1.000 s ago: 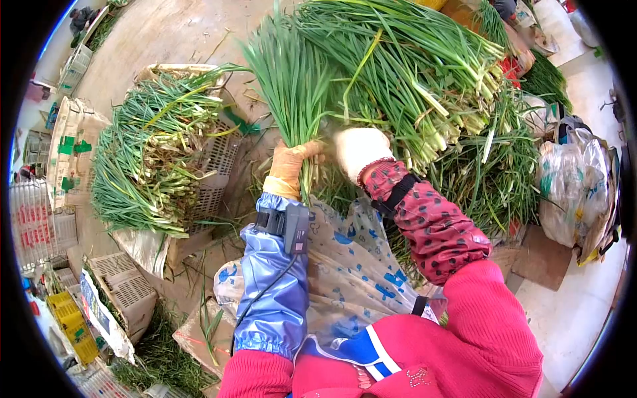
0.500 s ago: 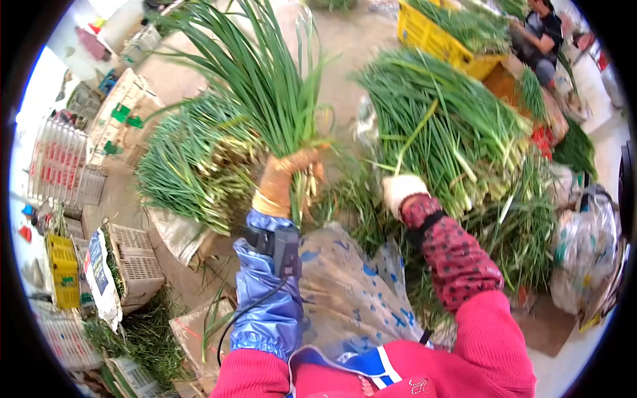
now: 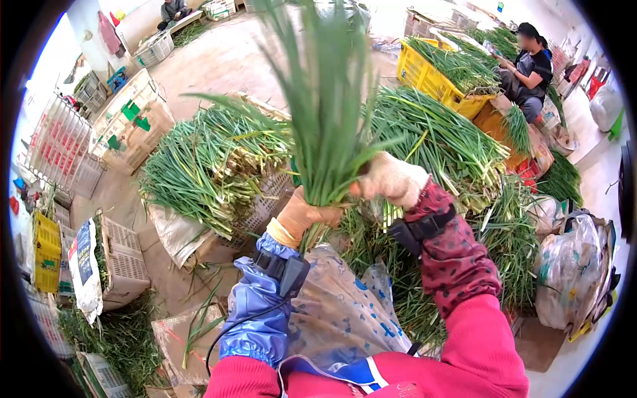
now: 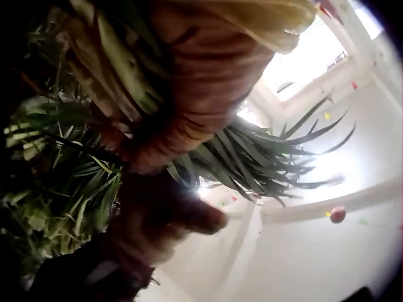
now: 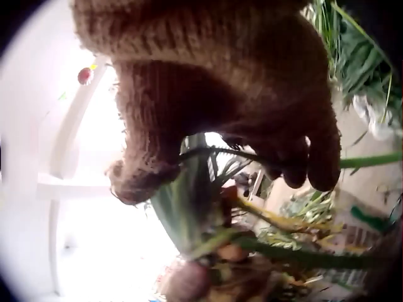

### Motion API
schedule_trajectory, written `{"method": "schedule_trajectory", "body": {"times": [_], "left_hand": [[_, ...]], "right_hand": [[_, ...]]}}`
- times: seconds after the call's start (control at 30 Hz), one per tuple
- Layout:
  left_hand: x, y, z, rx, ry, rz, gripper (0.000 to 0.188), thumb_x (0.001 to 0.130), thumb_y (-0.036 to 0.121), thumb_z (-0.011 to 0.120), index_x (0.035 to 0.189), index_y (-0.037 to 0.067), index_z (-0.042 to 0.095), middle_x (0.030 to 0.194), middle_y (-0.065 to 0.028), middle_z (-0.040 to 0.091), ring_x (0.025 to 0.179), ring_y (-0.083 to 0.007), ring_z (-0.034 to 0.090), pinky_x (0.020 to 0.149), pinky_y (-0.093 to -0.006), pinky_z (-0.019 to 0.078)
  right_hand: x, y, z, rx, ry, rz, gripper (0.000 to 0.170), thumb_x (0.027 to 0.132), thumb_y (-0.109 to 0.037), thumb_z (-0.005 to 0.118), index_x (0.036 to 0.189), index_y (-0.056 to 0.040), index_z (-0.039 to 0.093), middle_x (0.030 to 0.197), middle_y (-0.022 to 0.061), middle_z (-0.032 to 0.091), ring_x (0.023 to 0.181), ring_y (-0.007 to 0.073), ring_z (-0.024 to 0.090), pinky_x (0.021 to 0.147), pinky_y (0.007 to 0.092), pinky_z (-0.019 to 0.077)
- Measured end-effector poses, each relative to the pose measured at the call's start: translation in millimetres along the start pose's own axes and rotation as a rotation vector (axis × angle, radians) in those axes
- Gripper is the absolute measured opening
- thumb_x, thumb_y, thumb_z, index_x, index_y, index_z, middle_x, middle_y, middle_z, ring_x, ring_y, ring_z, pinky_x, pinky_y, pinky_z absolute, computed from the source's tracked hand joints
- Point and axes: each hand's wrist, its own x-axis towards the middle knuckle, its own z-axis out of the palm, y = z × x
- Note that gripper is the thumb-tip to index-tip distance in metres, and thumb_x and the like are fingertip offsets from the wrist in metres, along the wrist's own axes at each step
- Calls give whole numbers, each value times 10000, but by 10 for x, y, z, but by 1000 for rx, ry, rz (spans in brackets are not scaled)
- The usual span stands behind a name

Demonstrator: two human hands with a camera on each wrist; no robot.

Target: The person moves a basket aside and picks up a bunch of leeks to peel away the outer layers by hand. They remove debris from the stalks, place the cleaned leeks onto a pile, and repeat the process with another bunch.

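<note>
My left hand (image 3: pixel 306 215), in a tan glove, grips a bunch of green garlic (image 3: pixel 328 132) low on its pale stems. The leaves stand upright and are blurred in the head view; the stem ends show under the fist. In the left wrist view the left hand's fingers wrap around the stems (image 4: pixel 119 56). My right hand (image 3: pixel 396 179), in a white knit glove, is close beside the bunch, just above the left fist. The right wrist view shows a wide gap between its thumb (image 5: pixel 141 176) and bent fingers (image 5: pixel 324 157), with a thin leaf crossing there.
A heap of green garlic (image 3: pixel 212 166) lies on a crate at left, another pile (image 3: pixel 438 139) at right, with loose trimmings (image 3: pixel 504 245) below it. A yellow crate (image 3: pixel 438 73) stands behind. One person (image 3: pixel 529 69) sits at far right. Plastic sheeting (image 3: pixel 345 298) covers my lap.
The left hand has kept its grip on the bunch, which swung left and then back upright. My right hand has moved from the right-hand pile to the bunch's side. The head view has tilted up.
</note>
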Motion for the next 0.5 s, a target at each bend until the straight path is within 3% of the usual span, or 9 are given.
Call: {"method": "schedule_trajectory", "body": {"times": [0.03, 0.07, 0.13, 0.17, 0.27, 0.3, 0.37, 0.47, 0.5], "left_hand": [[34, -156, -108, -64, -23, -6, 432, 705, -39, 741, 1111, 27, 608, 923, -51, 659, 754, -150, 613, 669, -269, 513], [23, -195, -126, 81, 49, 33, 433, 707, -33, 748, 1112, 30, 607, 941, -45, 662, 781, -144, 616, 698, -276, 515], [22, -247, -189, 379, 193, 97, 437, 710, -20, 762, 1114, 36, 605, 978, -34, 667, 835, -133, 621, 756, -289, 520], [30, -298, -296, 318, 206, 44, 489, 695, 7, 791, 1142, 41, 594, 1033, -24, 670, 913, -122, 618, 828, -288, 508], [115, -483, -568, 513, 316, 91, 569, 667, 21, 809, 1183, 40, 569, 1044, -32, 665, 922, -135, 614, 844, -288, 502], [102, -479, -649, 738, 288, 59, 654, 639, 36, 820, 1226, 29, 532, 1031, -36, 666, 925, -151, 615, 856, -298, 498], [128, -526, -693, 684, 257, 97, 689, 631, 40, 819, 1246, 22, 510, 1064, -48, 657, 956, -159, 611, 875, -307, 489], [260, -704, -833, 592, 208, 145, 720, 624, 64, 820, 1261, 12, 488, 1151, -83, 629, 1048, -173, 587, 927, -317, 466], [331, -856, -877, 423, 203, 211, 658, 627, 81, 803, 1215, 45, 509, 1098, -81, 636, 1002, -205, 603, 892, -327, 481]], "right_hand": [[60, -203, 118, 27, -40, 50, 591, 828, -38, 652, 1365, -30, 403, 1182, 100, 602, 977, 177, 586, 792, 302, 509], [209, -71, 130, -28, -47, -75, 390, 831, -19, 643, 1211, -52, 563, 1068, 72, 647, 920, 164, 597, 765, 303, 515], [462, 92, 271, 125, 154, -234, 216, 743, -14, 679, 958, -17, 660, 827, 30, 664, 690, 103, 557, 593, 254, 461], [492, 119, 354, 451, 160, -185, 192, 738, -8, 678, 928, -13, 654, 809, 36, 660, 700, 116, 581, 603, 271, 475], [579, 347, 515, 485, 323, -114, 213, 735, -3, 680, 946, 2, 651, 817, 45, 662, 727, 126, 608, 631, 283, 492], [560, 321, 522, 281, 320, -42, 241, 741, -17, 676, 979, 12, 648, 845, 43, 668, 755, 127, 608, 675, 286, 504], [565, 518, 609, 155, 389, -83, 264, 742, -34, 681, 1001, 8, 650, 866, 38, 672, 760, 129, 601, 686, 284, 502], [626, 907, 838, 215, 355, 46, 417, 740, -24, 686, 1146, -22, 589, 871, 41, 653, 741, 119, 576, 664, 273, 478], [638, 1067, 916, 251, 346, 95, 470, 739, -20, 688, 1194, -33, 568, 873, 42, 646, 735, 115, 567, 657, 269, 471]]}}
